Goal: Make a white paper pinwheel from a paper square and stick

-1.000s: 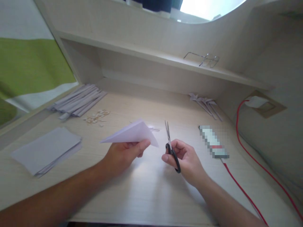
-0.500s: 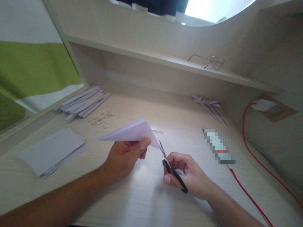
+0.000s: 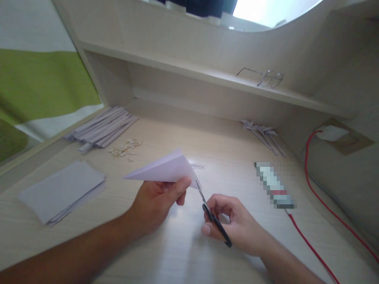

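My left hand (image 3: 162,201) pinches a folded sheet of white paper (image 3: 166,167), thumb on top and fingers beneath. The fold tapers to a point on the left. In my right hand (image 3: 227,217) is a pair of black-handled scissors (image 3: 214,221), with my fingers through the handles. The blades meet the paper's right corner, just beyond my left thumb. Behind that corner, thin paper strips (image 3: 197,166) lie on the desk, partly hidden by the fold.
A stack of paper sheets (image 3: 63,191) lies at left, below a pile of rolled paper sticks (image 3: 103,128) and small pale bits (image 3: 126,149). Folded paper pinwheel-like pieces (image 3: 262,132) lie back right. A blurred-out phone (image 3: 274,185) trails a red cable (image 3: 310,244). Glasses (image 3: 271,79) rest on the shelf.
The scissor blades have drawn closer together at the paper's right corner. Both hands and the paper sit slightly lower in view.
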Tool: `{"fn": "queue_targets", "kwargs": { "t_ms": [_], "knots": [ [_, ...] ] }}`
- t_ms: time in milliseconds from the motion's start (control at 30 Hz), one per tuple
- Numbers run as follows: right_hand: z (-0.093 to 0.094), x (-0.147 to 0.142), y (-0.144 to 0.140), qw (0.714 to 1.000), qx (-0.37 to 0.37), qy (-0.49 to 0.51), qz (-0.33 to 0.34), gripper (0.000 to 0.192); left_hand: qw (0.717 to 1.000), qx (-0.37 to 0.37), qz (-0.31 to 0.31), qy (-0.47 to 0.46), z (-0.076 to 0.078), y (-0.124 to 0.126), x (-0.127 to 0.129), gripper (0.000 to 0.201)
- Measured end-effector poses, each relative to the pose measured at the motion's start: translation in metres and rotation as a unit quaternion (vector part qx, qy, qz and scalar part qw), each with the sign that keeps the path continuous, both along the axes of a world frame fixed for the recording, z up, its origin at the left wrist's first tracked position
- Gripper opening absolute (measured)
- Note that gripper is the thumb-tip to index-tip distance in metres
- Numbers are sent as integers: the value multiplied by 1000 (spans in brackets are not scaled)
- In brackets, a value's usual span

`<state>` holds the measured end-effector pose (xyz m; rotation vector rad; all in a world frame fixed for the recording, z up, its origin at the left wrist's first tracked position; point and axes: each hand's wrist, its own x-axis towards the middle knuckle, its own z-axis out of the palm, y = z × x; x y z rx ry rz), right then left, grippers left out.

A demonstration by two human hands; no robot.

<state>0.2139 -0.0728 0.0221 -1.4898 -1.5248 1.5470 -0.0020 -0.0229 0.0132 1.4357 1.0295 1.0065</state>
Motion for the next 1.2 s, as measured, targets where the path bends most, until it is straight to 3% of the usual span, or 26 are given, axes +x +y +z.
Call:
{"fn": "queue_targets", "kwargs": {
  "t_ms": [767, 1200],
  "knots": [
    [-4, 2, 0, 999, -12, 32, 6, 41, 1000, 23, 8, 14, 7, 0, 0, 44],
    [-5, 3, 0, 999, -15, 32, -5, 44, 999, 13, 3, -29, 8, 0, 0, 43]
  ]
}}
